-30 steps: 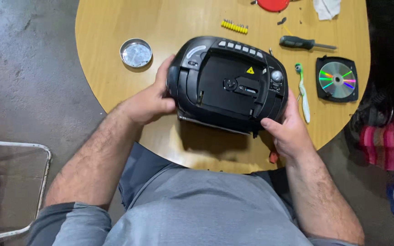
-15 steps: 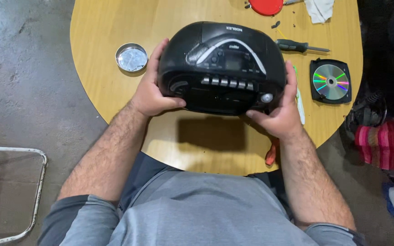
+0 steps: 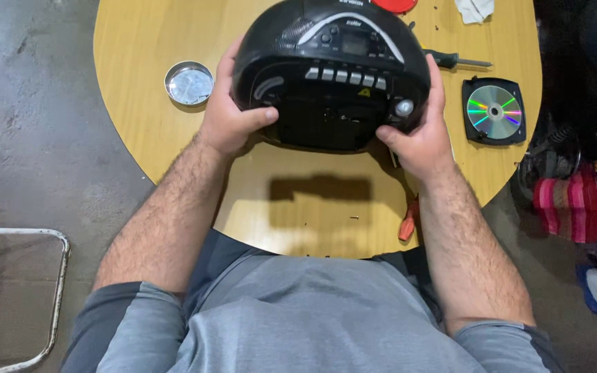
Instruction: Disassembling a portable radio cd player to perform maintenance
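Observation:
A black portable radio and disc player (image 3: 333, 76) with a row of grey buttons is lifted above the round wooden table (image 3: 153, 103), casting a shadow below it. My left hand (image 3: 233, 114) grips its left end, thumb on the front. My right hand (image 3: 416, 131) grips its right end near a round knob. The player's top faces me, tilted.
A small round metal tin (image 3: 188, 83) lies left of the player. A disc in an open black case (image 3: 495, 110) and a screwdriver (image 3: 459, 61) lie at the right. An orange-handled tool (image 3: 408, 220) sits at the table's near edge. A metal frame (image 3: 50, 297) stands on the floor at left.
The player has been lifted off the table and rotated, from its underside showing to its top and button row facing me. Both hands stayed on its ends.

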